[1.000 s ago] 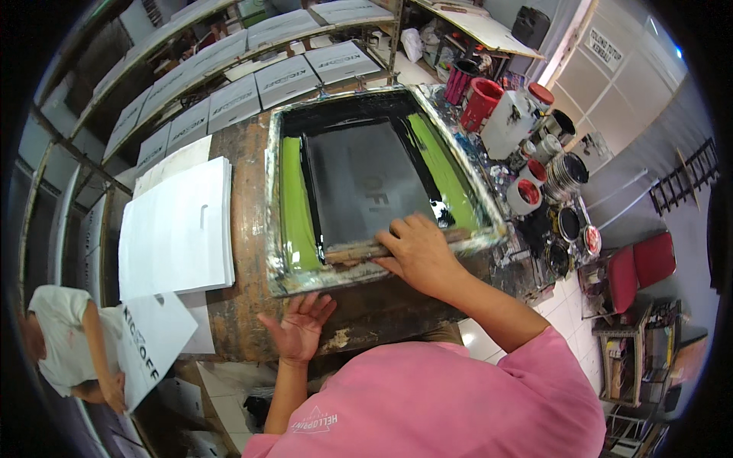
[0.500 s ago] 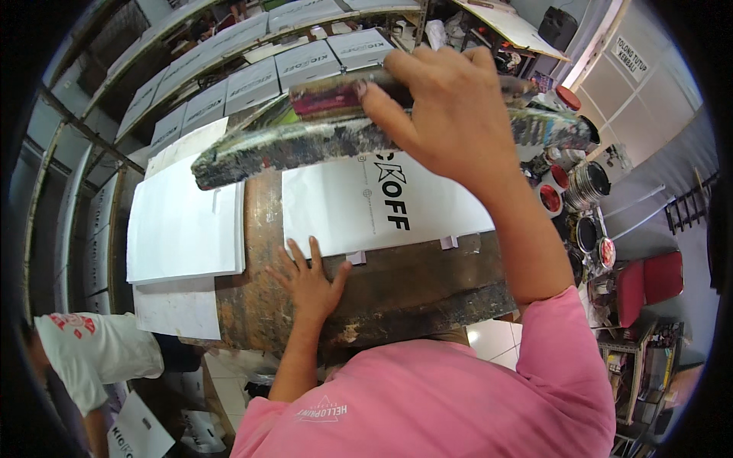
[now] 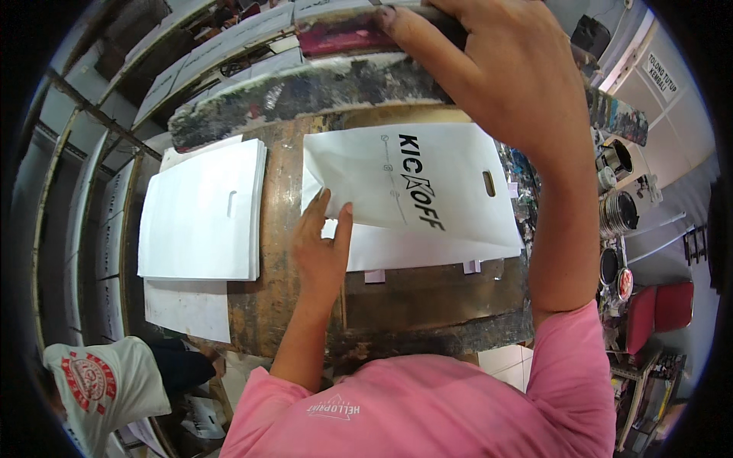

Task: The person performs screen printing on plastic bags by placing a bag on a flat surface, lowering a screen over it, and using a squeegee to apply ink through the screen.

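While gripping bar [image 3: 343,40] at raised frame [image 3: 321,103] with right hand [image 3: 523,76], newly lifting printed bag [image 3: 355,164], apparently freeing it, with left hand [image 3: 319,248], in unclear grip.

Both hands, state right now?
Left hand: partly open, at the lifted edge of the printed white bag; grip can't be told.
Right hand: closed on the pink-stained bar by the paint-smeared frame.

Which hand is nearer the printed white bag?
Left. The left hand is at the printed white bag's left edge; the right hand is farther off, gripping the bar at the raised frame.
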A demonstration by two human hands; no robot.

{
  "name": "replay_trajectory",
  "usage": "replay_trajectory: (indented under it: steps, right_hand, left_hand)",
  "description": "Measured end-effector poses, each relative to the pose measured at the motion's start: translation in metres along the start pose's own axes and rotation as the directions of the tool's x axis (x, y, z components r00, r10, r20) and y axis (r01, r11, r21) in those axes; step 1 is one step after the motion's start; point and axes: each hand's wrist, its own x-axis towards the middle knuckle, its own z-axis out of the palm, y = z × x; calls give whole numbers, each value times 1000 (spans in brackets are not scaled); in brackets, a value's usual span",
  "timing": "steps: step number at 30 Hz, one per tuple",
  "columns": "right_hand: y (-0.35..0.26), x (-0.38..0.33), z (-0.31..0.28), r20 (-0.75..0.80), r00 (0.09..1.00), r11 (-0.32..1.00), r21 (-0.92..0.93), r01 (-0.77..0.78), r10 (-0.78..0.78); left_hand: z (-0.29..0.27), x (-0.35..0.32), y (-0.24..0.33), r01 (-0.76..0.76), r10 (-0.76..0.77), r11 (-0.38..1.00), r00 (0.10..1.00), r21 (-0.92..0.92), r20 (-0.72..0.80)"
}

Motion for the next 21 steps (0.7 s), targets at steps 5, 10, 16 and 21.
replay_trajectory:
  steps: [5,10,16,21]
  right_hand:
    - [5,-15,12,-86,976,975,-114,189,-200]
    - [4,-19,7,-58,992,990,-90,109,-114]
    - [3,-31,12,-93,989,990,-85,110,-118]
    - [1,-39,12,-99,988,987,-117,111,-123]
  left_hand:
    - [-28,-26,-37,136,-172,974,964,-180,-201]
    - [-109,-19,-78,151,-260,918,927,-368,-269]
    - [-230,8,-179,175,-240,955,929,-239,-282]
    - [-303,56,-256,372,-426,882,892,-289,-153]
